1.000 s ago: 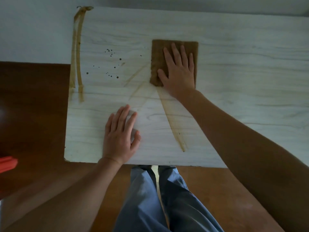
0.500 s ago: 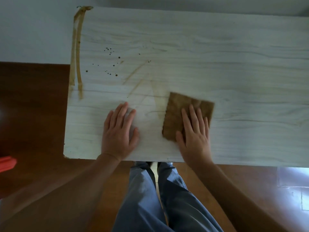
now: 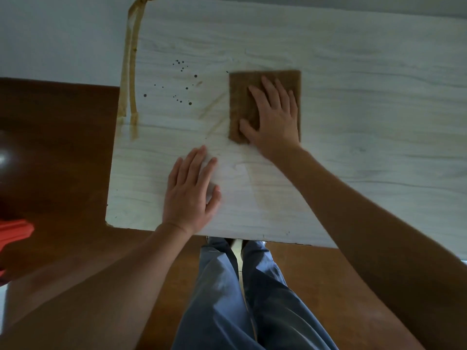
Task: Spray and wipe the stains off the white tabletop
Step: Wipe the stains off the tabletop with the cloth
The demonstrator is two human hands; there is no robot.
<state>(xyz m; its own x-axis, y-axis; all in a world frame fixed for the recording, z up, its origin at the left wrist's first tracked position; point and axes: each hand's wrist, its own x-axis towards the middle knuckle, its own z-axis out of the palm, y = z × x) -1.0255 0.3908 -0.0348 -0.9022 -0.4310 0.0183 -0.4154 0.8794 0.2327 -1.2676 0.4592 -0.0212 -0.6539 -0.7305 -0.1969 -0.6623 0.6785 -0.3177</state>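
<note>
The brown wiping cloth (image 3: 240,102) is pressed flat on the white tabletop (image 3: 366,127) under the right hand (image 3: 274,117). The fingers of this hand are extended and spread over the cloth, and nothing is gripped. The left hand (image 3: 189,190) is laid palm-down on the bare tabletop with its fingers straight and slightly apart. It is nearer the person and to the left of the right hand, and is judged to serve as a brace.

Compared with the view half a second earlier, the cloth is displaced from the near edge, just beside the left hand, to the far end of the stroke, ahead of that hand. The long brown streak shown one second earlier between cloth and near edge is reduced to a faint pale trace (image 3: 257,195) to the right of the left hand. The stroke is therefore judged effective on that stain.

The following stains are left untouched:
- Short brown smears (image 3: 213,109), just left of the cloth.
- Scattered dark droplets (image 3: 182,82), further left, beyond the left hand's fingertips.
- A double tan streak (image 3: 131,72) along the tabletop's left edge, well apart from both hands.

The task is judged partly complete. A leftward shift of the stroke is indicated. No spray bottle is in view.
</note>
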